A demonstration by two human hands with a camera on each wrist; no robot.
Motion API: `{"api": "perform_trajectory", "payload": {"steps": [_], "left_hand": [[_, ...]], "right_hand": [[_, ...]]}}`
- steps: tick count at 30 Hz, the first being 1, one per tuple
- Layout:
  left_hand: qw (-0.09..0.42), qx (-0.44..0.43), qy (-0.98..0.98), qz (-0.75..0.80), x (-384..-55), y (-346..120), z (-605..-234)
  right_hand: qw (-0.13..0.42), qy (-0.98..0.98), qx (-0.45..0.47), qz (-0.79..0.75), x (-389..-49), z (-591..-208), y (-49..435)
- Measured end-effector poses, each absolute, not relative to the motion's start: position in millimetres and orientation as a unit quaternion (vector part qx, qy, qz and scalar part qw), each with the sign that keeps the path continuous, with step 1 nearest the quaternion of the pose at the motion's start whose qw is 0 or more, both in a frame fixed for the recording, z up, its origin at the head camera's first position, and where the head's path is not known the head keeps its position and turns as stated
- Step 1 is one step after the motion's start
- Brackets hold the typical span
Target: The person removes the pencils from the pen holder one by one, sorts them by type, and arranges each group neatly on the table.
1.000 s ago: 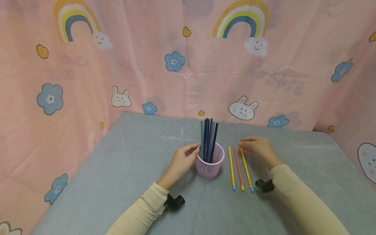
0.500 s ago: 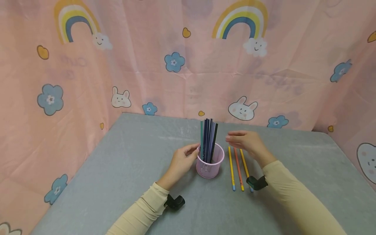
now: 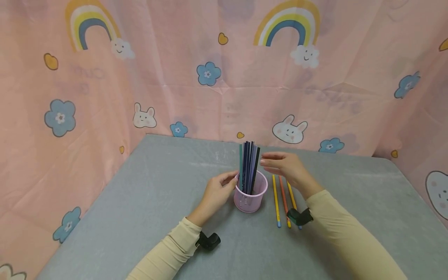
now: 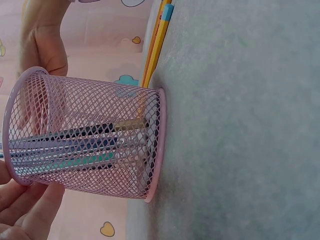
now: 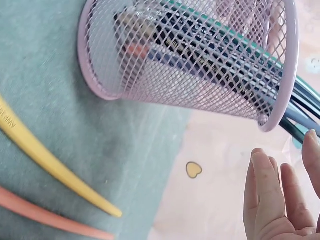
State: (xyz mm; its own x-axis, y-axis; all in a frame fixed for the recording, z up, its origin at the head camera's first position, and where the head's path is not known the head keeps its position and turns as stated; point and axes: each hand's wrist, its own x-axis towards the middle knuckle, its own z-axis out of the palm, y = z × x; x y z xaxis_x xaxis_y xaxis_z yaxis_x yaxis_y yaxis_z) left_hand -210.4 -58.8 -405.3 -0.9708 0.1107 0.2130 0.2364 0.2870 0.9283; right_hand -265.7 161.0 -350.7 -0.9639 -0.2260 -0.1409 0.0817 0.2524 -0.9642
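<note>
A pink mesh pen cup (image 3: 247,203) stands upright on the table, with several long, slender dark, blue and green sticks (image 3: 249,167) in it, leaning together. They look like pencils with metal-banded lower ends. My left hand (image 3: 214,194) holds the cup's left rim between thumb and fingers, also seen at the rim in the left wrist view. To the right of the sticks, my right hand (image 3: 287,167) hovers with fingers extended and nothing in them. Its fingertips are close to the sticks' upper ends, apart from them in the right wrist view (image 5: 280,200).
Right of the cup lie a yellow pencil (image 3: 276,200), an orange pencil (image 3: 284,200) and a second yellow pencil (image 3: 291,194), partly hidden by the right wrist's camera (image 3: 300,216). A pink printed cloth (image 3: 224,101) hangs behind the grey table (image 3: 168,175).
My right hand has moved left from above the right-hand yellow pencil toward the sticks in the cup. My left hand and the cup have stayed in place.
</note>
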Motion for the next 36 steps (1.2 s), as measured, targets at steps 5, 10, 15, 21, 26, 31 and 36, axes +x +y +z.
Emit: {"api": "perform_trajectory", "payload": {"steps": [5,10,15,21,26,31,36], "left_hand": [[0.048,-0.104,-0.803,-0.585,-210.4,-59.2,-404.7],[0.044,-0.101,-0.806,-0.582,-210.4,-59.1,-404.6],[0.048,-0.106,-0.801,-0.587,-209.9,-58.9,-403.9],[0.053,-0.114,-0.799,-0.588,-209.6,-59.2,-404.5],[0.049,-0.115,-0.797,-0.591,-209.8,-59.2,-404.3],[0.045,-0.108,-0.798,-0.591,-210.5,-59.0,-404.7],[0.047,-0.11,-0.796,-0.593,-210.5,-59.7,-405.5]], "right_hand": [[0.128,0.78,-0.051,-0.611,-269.2,-351.5,154.8],[0.132,0.78,-0.05,-0.61,-270.0,-350.3,150.1],[0.134,0.77,-0.049,-0.622,-267.7,-346.4,145.9],[0.126,0.761,-0.049,-0.635,-267.9,-346.3,143.7],[0.119,0.756,-0.036,-0.643,-268.6,-346.1,142.7],[0.104,0.76,-0.024,-0.641,-267.6,-344.2,143.8],[0.089,0.742,-0.035,-0.663,-267.4,-338.8,147.5]]}}
